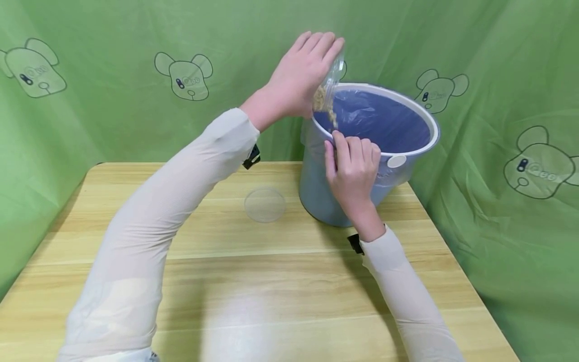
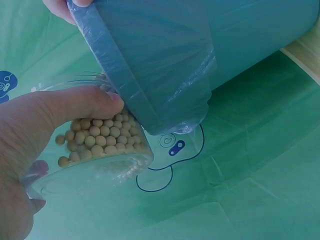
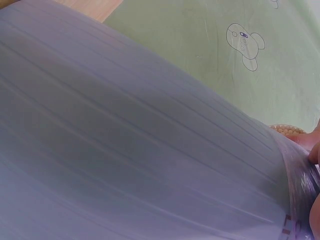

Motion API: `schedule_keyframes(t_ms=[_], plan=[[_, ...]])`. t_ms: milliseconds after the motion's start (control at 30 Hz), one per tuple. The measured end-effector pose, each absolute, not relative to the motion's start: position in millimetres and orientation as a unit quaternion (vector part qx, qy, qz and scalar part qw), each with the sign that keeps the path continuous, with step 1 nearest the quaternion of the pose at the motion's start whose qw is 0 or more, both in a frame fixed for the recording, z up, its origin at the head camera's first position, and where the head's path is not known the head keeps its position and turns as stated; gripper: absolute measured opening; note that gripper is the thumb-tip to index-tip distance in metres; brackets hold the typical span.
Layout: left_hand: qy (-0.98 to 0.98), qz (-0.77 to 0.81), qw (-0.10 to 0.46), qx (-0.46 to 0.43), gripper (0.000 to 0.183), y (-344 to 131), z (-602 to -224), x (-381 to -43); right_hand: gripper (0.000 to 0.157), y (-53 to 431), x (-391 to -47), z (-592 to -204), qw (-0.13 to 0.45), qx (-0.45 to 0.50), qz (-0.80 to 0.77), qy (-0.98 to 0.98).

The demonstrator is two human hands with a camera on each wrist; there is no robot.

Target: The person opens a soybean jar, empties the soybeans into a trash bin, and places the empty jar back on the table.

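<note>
- Your left hand (image 1: 297, 75) has its fingers curled round the clear jar (image 1: 335, 75), tipped at the rim of the bin (image 1: 316, 186); tan balls (image 1: 320, 98) spill out.
- Your right hand (image 1: 355, 168) has its fingers bent over that rim, gripping it.
- For a clean pour: bring the jar's mouth well inside, raise the tilt gradually, steady the bin.
- Materials: jar smooth, transparent; balls small, round; bin ribbed, tapering; liner (image 1: 362, 113) thin, wrinkled film.
- Clear disc (image 1: 265, 205): flat on the table (image 1: 249, 286).
</note>
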State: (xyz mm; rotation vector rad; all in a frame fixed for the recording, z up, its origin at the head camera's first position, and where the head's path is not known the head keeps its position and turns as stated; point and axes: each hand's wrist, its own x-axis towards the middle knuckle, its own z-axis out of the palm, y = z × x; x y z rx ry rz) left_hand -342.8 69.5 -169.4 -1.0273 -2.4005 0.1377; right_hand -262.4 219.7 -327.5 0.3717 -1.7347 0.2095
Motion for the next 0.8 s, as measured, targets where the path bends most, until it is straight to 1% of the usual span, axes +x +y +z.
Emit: schedule_keyframes(t_ms=[400,600,800], plan=[[-0.883,0.085,0.255,-0.384,0.129,71.8,-169.2,-340.1,0.022,219.6,-264.1,-329.0,0.624,0.166,0.086,-0.759],[-0.877,0.108,0.255,-0.393,0.119,75.5,-168.4,-337.5,0.022,218.5,-264.2,-328.6,0.624,0.167,0.086,-0.758],[-0.867,0.131,0.262,-0.403,0.114,77.3,-168.3,-335.3,0.021,216.4,-264.9,-328.5,0.629,0.169,0.092,-0.754]])
